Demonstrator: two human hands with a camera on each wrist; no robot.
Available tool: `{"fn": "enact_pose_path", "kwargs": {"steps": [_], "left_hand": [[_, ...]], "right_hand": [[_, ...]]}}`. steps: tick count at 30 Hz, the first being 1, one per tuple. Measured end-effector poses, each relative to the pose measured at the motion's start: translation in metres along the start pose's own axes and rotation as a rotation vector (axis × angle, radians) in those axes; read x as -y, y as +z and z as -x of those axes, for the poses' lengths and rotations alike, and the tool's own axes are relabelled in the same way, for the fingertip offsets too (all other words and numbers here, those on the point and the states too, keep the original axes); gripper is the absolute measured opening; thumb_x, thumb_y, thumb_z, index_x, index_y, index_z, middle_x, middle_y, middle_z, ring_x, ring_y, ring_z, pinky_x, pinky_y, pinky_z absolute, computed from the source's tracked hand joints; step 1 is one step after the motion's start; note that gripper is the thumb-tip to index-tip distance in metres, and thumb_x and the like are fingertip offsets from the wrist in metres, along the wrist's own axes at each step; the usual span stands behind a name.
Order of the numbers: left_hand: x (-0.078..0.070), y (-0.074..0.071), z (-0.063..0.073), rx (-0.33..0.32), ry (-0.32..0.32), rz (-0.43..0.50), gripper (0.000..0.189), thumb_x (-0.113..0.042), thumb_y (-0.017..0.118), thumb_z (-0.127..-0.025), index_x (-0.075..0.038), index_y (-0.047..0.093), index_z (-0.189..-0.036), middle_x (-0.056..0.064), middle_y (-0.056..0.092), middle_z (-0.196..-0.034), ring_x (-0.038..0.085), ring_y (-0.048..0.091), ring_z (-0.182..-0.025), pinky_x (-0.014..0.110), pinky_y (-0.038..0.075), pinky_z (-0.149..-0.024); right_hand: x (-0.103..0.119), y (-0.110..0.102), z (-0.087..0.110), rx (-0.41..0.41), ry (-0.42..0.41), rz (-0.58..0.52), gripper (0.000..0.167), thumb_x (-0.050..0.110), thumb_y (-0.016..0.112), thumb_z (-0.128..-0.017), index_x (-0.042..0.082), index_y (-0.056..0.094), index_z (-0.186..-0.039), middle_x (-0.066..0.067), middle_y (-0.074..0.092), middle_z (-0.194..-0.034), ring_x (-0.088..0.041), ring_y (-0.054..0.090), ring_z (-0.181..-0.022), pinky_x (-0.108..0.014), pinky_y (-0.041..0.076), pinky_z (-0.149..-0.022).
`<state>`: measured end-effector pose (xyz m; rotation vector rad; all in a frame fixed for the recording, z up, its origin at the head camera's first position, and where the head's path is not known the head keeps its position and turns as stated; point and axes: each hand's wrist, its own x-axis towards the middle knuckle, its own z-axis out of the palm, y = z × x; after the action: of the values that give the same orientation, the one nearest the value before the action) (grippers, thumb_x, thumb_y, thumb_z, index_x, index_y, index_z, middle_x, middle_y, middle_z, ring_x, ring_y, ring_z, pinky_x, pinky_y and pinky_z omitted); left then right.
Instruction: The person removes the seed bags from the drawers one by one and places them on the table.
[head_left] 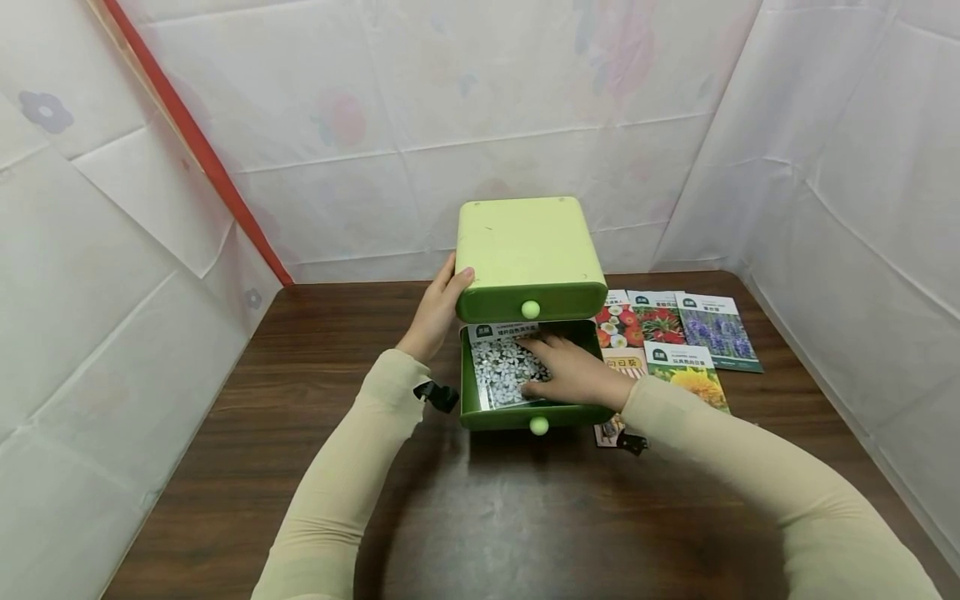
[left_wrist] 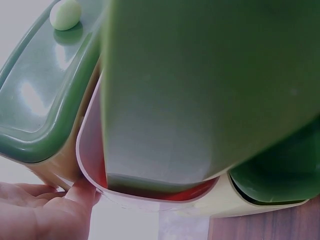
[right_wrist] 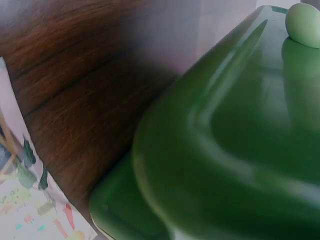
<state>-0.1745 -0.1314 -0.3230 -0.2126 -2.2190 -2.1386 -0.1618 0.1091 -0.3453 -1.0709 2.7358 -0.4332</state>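
A small drawer cabinet with a pale yellow-green top (head_left: 528, 242) stands on the table, its upper drawer front (head_left: 491, 305) pushed in. Below that, a green drawer (head_left: 577, 416) is pulled out. Inside it lies a seed packet (head_left: 498, 375) printed with white flowers. My right hand (head_left: 573, 371) reaches into this drawer, fingers and thumb spread over the packet. On the cabinet's left side rests my left hand (head_left: 435, 312), its thumb at the upper front corner. The left wrist view shows those fingers (left_wrist: 80, 192) against the side, near the pinkish rim of the drawer's opening.
Several flower seed packets lie right of the cabinet, including one with purple flowers (head_left: 717, 333) and one with a yellow flower (head_left: 686, 371). Another green drawer (left_wrist: 280, 170) sits below the pulled-out one. White sheeting (head_left: 480, 125) hangs behind the dark wooden table (head_left: 300, 400).
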Motion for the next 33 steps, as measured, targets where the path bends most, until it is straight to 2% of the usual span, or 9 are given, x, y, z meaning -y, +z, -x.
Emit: {"fn": "enact_pose_path", "kwargs": {"steps": [4,11,19,23,27,33], "left_hand": [[0.0,0.0,0.0,0.002,-0.002,0.009,0.076,-0.055,0.046,-0.099,-0.03,0.007,-0.159,-0.01,0.006,-0.165,0.015,0.021,-0.15,0.043,0.026,-0.12],[0.0,0.0,0.001,0.005,-0.001,0.016,0.076,-0.054,0.046,-0.099,-0.029,0.006,-0.159,-0.006,0.007,-0.166,0.024,0.039,-0.138,0.049,0.033,-0.115],[-0.001,0.0,0.002,0.01,0.007,0.02,0.075,-0.054,0.046,-0.099,-0.031,0.006,-0.159,-0.005,0.006,-0.166,0.024,0.04,-0.137,0.048,0.035,-0.113],[-0.001,0.001,0.002,0.013,0.004,0.024,0.073,-0.053,0.045,-0.1,-0.032,0.006,-0.159,-0.006,0.006,-0.166,0.025,0.041,-0.137,0.049,0.035,-0.113],[-0.001,0.0,0.001,0.014,-0.003,0.023,0.072,-0.052,0.045,-0.101,-0.033,0.006,-0.158,-0.007,0.005,-0.166,0.023,0.037,-0.141,0.049,0.034,-0.115],[0.0,-0.001,-0.001,0.021,-0.006,0.028,0.07,-0.047,0.043,-0.102,-0.032,0.003,-0.158,-0.006,0.004,-0.166,0.022,0.033,-0.143,0.047,0.033,-0.116]], "right_hand": [[-0.002,0.002,-0.002,-0.01,-0.012,-0.055,0.073,0.04,0.066,-0.092,0.013,0.036,-0.153,-0.021,0.04,-0.152,-0.041,0.04,-0.138,-0.055,0.039,-0.109],[0.0,-0.003,0.002,-0.009,-0.012,-0.202,0.068,0.035,0.062,-0.095,0.012,0.036,-0.153,-0.017,0.042,-0.151,-0.036,0.045,-0.136,-0.054,0.042,-0.105],[0.003,-0.007,0.005,-0.009,0.026,-0.311,0.065,0.034,0.061,-0.096,0.015,0.035,-0.153,-0.015,0.036,-0.156,-0.037,0.039,-0.141,-0.057,0.038,-0.108],[-0.001,-0.009,0.006,-0.012,0.054,-0.464,0.062,0.031,0.06,-0.098,0.016,0.035,-0.153,-0.014,0.03,-0.16,-0.04,0.035,-0.143,-0.057,0.035,-0.111],[-0.006,-0.012,0.007,-0.019,0.125,-0.657,0.059,0.026,0.057,-0.099,0.013,0.035,-0.153,-0.015,0.029,-0.159,-0.039,0.035,-0.143,-0.055,0.036,-0.112],[-0.01,-0.015,0.004,-0.014,0.235,-0.977,0.066,0.015,0.052,-0.101,0.001,0.019,-0.156,-0.022,0.024,-0.159,-0.038,0.036,-0.142,-0.046,0.04,-0.111]]}}
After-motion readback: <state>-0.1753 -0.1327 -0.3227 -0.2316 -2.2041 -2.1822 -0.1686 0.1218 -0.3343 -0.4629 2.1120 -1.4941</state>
